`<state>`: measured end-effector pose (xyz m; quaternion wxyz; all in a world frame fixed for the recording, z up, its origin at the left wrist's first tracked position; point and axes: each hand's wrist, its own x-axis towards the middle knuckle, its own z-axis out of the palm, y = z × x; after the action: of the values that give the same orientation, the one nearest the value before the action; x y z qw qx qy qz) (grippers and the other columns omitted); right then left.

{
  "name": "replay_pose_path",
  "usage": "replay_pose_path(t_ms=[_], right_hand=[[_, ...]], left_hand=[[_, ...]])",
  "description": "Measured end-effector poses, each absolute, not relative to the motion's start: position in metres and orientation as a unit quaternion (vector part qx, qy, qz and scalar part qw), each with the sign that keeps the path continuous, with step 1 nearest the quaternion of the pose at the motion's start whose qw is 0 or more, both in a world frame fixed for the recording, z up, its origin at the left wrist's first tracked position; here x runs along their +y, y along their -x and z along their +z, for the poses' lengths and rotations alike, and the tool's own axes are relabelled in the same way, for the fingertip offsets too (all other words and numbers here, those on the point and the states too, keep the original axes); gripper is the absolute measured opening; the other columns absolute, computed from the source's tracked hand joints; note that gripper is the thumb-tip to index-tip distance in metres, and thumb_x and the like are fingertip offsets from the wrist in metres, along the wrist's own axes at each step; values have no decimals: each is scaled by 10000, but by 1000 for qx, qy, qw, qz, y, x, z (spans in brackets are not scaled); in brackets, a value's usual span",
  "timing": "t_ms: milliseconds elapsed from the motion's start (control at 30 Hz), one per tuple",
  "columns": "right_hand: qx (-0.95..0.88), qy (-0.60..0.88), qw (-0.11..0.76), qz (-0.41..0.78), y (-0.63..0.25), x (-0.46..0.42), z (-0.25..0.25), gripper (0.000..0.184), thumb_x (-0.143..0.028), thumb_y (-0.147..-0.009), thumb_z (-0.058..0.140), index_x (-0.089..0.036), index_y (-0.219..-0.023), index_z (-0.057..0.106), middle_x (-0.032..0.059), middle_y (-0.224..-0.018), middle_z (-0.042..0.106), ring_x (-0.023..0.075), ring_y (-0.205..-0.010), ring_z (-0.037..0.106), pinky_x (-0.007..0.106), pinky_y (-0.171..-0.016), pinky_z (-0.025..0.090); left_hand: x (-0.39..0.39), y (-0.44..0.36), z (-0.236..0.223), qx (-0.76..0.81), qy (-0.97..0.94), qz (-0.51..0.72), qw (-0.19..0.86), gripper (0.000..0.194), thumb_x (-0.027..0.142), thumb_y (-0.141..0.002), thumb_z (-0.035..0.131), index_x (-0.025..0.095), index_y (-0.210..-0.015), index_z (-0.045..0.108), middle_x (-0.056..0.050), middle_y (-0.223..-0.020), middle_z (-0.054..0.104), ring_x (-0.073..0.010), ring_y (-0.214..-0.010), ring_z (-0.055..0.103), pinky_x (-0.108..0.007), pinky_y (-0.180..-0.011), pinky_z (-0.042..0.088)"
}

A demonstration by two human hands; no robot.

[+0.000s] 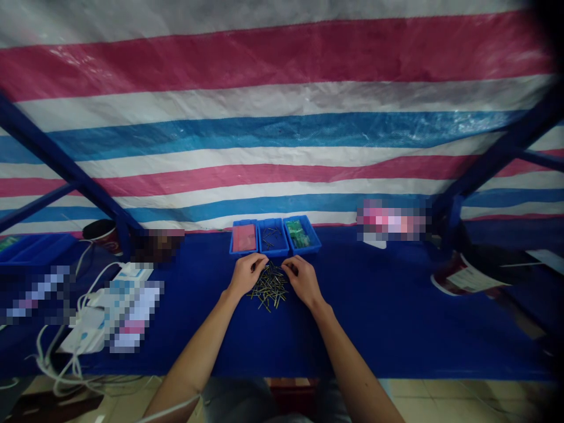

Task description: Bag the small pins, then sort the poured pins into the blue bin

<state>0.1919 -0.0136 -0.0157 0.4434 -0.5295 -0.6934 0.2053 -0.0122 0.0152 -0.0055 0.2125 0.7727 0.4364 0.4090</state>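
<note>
A loose pile of thin, dark, metallic pins or nails [269,289] lies on the blue tabletop; their exact kind is too small to tell. My left hand [245,276] rests at the pile's far left edge, thumb and fingertips pinched together. Opposite it, at the far right edge, my right hand [303,278] has its fingers closed in a similar pinch. Whatever sits between the fingertips of either hand is too small to make out. Just beyond the hands, the middle blue tray [272,251] holds several of the same thin pieces.
Beside the middle tray stand a left tray [233,249] with a pink pad and a right tray [315,238] with green packets. White power strips [90,329] and cables lie at left. A dark red tub [467,276] is at right. Striped sheeting [282,135] hangs behind.
</note>
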Motion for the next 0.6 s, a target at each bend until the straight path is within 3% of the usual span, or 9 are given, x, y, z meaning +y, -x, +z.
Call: replay_pose_path(t_ms=[167,400,600], right_hand=[[-710,476,471,218,-181,-22,-7,150,-252,-966,543,-219,-887,667,14,-787,584,160,-659,542,273,-641,416],[-715,457,483,216,-174,-28,-4,179,-266,-998,511,-219,-906,658,31,-825,605,165,-692,568,271,-671,446],[-704,452,496,234,-174,-29,-2,207,-289,-1016,483,-223,-942,664,52,-894,642,182,-784,620,278,-754,479]], left_hand=[[16,12,-9,406,-796,399,208,238,382,-917,639,178,-988,740,-3,-687,632,-113,-573,525,-231,-595,429],[14,11,-5,359,-818,400,206,212,353,-925,636,184,-926,764,-46,-816,690,-112,-613,563,-238,-606,463],[9,6,1,353,-825,397,194,236,366,-921,640,165,-895,759,-54,-784,688,-111,-599,552,-243,-595,471]])
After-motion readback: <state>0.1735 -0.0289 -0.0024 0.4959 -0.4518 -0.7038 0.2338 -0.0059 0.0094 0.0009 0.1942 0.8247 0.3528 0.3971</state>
